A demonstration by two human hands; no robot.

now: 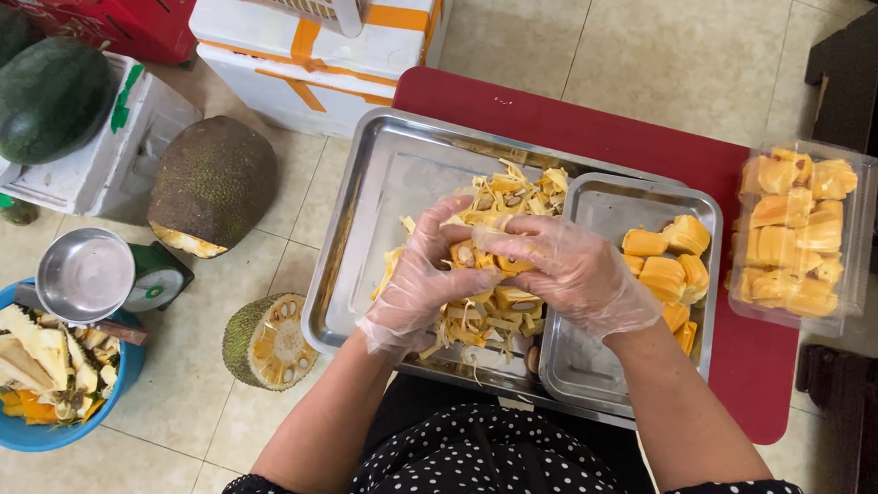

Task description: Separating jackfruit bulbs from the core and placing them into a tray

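Observation:
Both my hands wear thin clear gloves and meet over a large steel tray (372, 183). My left hand (419, 281) and my right hand (568, 269) together grip a chunk of jackfruit (479, 254) with yellow pods and pale strands. Loose fibres and pods (507, 190) lie piled in the large tray under the hands. A smaller steel tray (594, 355) sits on its right side and holds cleaned orange-yellow pods (663, 269).
A clear plastic box of jackfruit pods (798, 236) rests on the red table (586, 124). On the floor lie a cut jackfruit (212, 185), a jackfruit slice (266, 340), a scale with steel bowl (87, 274), a blue basin of scraps (21, 395), watermelons (46, 96) and foam boxes (309, 60).

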